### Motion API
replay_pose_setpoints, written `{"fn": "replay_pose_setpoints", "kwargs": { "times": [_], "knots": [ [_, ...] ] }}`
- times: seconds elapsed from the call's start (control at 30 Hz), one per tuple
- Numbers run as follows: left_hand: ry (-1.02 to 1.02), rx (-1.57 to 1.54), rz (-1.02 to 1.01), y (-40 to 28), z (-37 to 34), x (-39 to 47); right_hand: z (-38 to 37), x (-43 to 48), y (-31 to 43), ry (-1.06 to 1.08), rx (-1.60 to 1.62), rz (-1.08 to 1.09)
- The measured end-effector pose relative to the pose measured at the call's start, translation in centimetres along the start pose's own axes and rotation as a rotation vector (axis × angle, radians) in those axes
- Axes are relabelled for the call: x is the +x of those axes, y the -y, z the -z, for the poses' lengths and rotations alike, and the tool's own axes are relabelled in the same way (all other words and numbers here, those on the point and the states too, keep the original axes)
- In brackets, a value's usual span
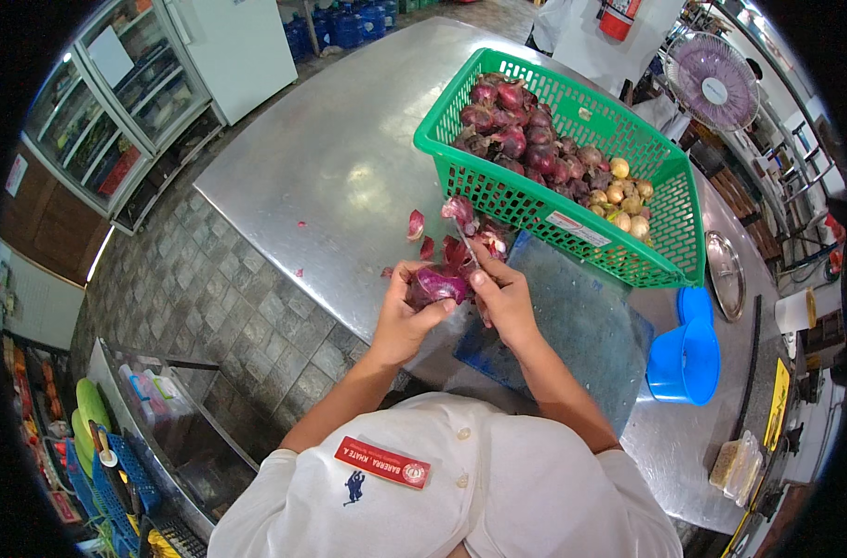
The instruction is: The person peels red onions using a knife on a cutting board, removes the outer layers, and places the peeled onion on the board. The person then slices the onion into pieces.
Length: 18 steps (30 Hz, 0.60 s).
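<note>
My left hand (406, 317) is closed around a red onion (434, 287) whose skin is partly off, baring a glossy purple layer. In my right hand (503, 296) is a small knife, its thin blade (468, 244) pointing away from me beside the onion. Loose papery peelings (458, 254) lie on the steel table just beyond both hands, with single flakes such as this onion skin piece (415, 225) scattered to the left. Behind them stands a green plastic basket (507, 183) holding many red onions (510, 132) and, at its right end, smaller pale onions (625, 202).
A worn blue cutting board (577, 328) lies under my right forearm, partly beneath the basket. To the right are a blue plastic container (685, 366), a steel lid (725, 275) and a clear plastic box (736, 467). The steel table (311, 153) has its edge at the left, above a tiled floor.
</note>
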State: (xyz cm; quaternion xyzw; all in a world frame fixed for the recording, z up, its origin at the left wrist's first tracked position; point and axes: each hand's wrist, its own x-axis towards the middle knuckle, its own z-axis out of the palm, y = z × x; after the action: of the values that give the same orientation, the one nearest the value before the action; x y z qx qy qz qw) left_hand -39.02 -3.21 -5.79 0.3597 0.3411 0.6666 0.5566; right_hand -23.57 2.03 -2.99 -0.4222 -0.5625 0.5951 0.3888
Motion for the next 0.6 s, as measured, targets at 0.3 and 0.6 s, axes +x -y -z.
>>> {"fn": "replay_pose_setpoints", "kwargs": {
  "times": [0.3, 0.6],
  "knots": [
    [-0.066, -0.372, 0.207, 0.3, 1.0, 1.0, 0.2, 0.1, 0.8, -0.027, 0.081, -0.091],
    [-0.092, -0.201, 0.235, 1.1, 1.5, 1.3, 0.7, 0.4, 1.0, 0.091, -0.193, -0.274]
  ]
}}
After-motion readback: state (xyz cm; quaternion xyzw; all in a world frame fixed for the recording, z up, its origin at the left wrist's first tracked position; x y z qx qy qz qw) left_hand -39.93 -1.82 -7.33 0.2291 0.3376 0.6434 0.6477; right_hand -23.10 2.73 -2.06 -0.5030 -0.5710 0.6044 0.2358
